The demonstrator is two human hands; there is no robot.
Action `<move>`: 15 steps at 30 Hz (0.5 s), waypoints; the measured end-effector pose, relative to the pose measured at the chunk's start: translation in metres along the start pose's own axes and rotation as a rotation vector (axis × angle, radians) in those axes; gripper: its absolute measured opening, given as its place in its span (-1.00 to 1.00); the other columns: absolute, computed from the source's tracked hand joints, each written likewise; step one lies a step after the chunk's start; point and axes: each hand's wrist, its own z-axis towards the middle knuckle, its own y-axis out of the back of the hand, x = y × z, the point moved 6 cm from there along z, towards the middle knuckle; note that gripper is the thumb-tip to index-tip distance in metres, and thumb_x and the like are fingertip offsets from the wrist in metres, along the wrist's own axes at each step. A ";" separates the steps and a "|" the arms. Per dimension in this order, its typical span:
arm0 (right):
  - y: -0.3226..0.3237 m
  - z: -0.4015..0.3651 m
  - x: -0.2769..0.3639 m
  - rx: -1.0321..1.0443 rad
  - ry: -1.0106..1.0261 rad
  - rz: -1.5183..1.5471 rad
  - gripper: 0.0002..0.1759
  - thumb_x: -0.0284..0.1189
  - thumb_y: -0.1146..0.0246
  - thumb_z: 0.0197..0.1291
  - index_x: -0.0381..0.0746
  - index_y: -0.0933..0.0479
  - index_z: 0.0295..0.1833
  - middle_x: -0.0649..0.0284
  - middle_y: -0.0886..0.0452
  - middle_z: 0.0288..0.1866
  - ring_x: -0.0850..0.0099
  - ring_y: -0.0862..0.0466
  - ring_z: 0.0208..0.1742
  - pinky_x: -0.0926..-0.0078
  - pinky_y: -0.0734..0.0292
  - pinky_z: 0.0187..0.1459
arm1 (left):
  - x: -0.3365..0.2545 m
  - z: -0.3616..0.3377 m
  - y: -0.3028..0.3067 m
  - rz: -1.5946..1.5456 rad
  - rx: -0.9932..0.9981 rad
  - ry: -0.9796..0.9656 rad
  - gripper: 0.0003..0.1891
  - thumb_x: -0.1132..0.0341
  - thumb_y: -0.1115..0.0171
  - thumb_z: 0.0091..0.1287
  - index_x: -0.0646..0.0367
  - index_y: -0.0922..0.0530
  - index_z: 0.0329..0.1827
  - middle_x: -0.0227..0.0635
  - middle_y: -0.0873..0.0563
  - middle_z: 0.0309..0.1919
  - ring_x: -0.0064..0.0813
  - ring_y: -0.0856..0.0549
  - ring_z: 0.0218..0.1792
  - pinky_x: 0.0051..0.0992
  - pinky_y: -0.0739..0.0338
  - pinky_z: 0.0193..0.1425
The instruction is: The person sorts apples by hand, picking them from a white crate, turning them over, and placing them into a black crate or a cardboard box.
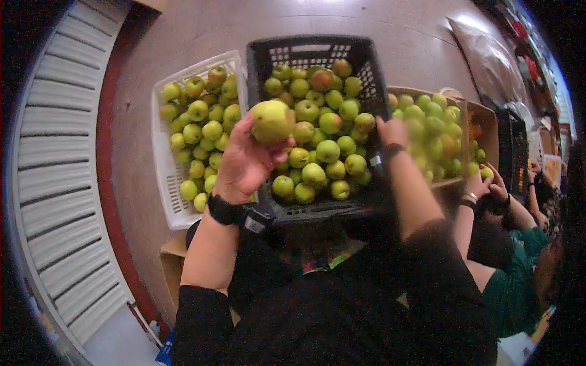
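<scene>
Green-yellow apple (pixel 271 121): a single fruit, lifted clear of the heaps and held over the left wall of the black crate, between that crate and the white one.
Left hand (pixel 244 161): raised with the palm toward the camera, fingers and thumb wrapped round the lower half of the green-yellow apple; a dark wristband (pixel 224 210) sits on the wrist.
Right hand (pixel 392 131): blurred, at the right wall of the black crate and well apart from the left hand; whether it grips the wall or holds anything cannot be told. A dark band is on this wrist too.
Black crate (pixel 311 44): perforated plastic, in the middle in front of the person, heaped with green and yellow apples, a few with a red blush.
White crate (pixel 168 195): perforated plastic, just beside the black crate on its left, about half filled with green apples.
Cardboard box (pixel 467 122): to the right of the black crate, also loaded with green apples.
Co-worker's hands (pixel 488 186): two hands with bracelets at the near corner of the cardboard box, belonging to a person in green seated to the right.
Slatted white surface (pixel 55 152): a curved band along the left edge.
Floor (pixel 201 30): smooth and brown under the crates.
</scene>
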 end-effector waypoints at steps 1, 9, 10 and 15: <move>0.001 0.000 -0.003 -0.018 -0.028 0.000 -0.36 0.11 -0.13 0.02 -0.35 -0.60 -0.33 -0.10 -0.60 -0.26 0.02 -0.60 -0.17 0.16 -0.49 -0.14 | 0.001 0.000 0.005 -0.002 -0.013 0.018 -0.55 -0.03 -0.01 0.27 0.11 -0.41 0.06 -0.17 -0.58 -0.06 -0.33 -0.60 -0.28 -0.48 -0.41 -0.36; -0.001 0.002 -0.001 -0.034 -0.031 -0.035 -0.42 0.06 -0.16 0.03 -0.32 -0.60 -0.31 -0.04 -0.62 -0.25 0.06 -0.62 -0.17 0.16 -0.51 -0.16 | 0.001 -0.001 -0.009 -0.218 0.162 0.078 -0.38 -0.23 0.04 0.19 0.18 -0.42 0.00 0.00 -0.53 -0.21 -0.43 -0.44 -0.54 -0.49 -0.30 -0.46; -0.001 0.001 -0.001 -0.055 -0.011 -0.037 -0.38 0.09 -0.13 0.05 -0.34 -0.60 -0.32 -0.07 -0.61 -0.28 0.05 -0.62 -0.19 0.16 -0.51 -0.18 | 0.002 -0.001 -0.011 -0.230 0.188 0.070 -0.38 -0.23 0.05 0.19 0.18 -0.42 0.00 -0.01 -0.53 -0.21 -0.43 -0.43 -0.54 -0.49 -0.29 -0.46; -0.008 0.006 -0.007 -0.036 -0.029 -0.043 -0.37 0.12 -0.12 0.05 -0.33 -0.60 -0.31 -0.07 -0.61 -0.28 0.06 -0.63 -0.20 0.17 -0.52 -0.20 | 0.000 0.000 -0.015 -0.305 0.119 0.025 -0.38 -0.22 0.07 0.20 0.18 -0.41 0.04 -0.08 -0.51 -0.11 -0.35 -0.46 -0.35 -0.47 -0.34 -0.41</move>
